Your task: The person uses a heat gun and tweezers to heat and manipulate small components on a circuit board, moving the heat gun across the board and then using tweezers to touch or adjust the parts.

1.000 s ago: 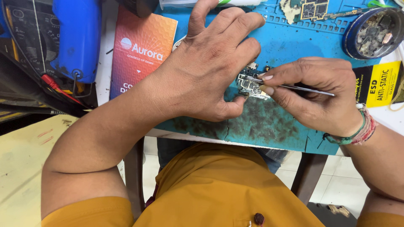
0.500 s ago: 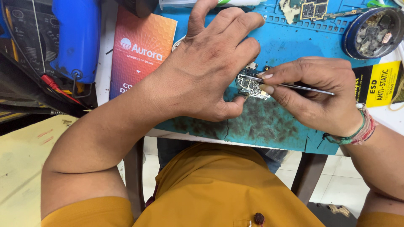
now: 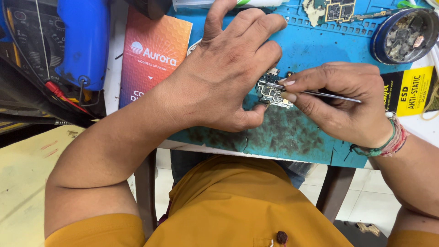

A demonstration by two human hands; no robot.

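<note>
Blue and scorched in dark patches, a rubber work mat (image 3: pixel 320 50) covers the small tabletop, with pale floor tiles showing below its edge. On the mat lies a small green circuit board (image 3: pixel 270 93) studded with tiny components. The left hand (image 3: pixel 228 73) rests over the board's left side, thumb pressed against its lower edge, fingers spread flat above it. The right hand (image 3: pixel 340 103) pinches thin silver metal tweezers (image 3: pixel 320 94); its grip is closed on their shaft, and the tips rest on the board's upper face.

As a judgement, the work is in its middle: the board is steadied and the tool is on it, yet whether the tips hold a part is too small to tell.

Around them sit a round dark tin of loose scrap parts (image 3: pixel 402 34), a second bare circuit board (image 3: pixel 338 10) at the mat's far edge, an orange-pink printed booklet (image 3: pixel 153 55) and a blue plastic tool body (image 3: pixel 84 41).
</note>
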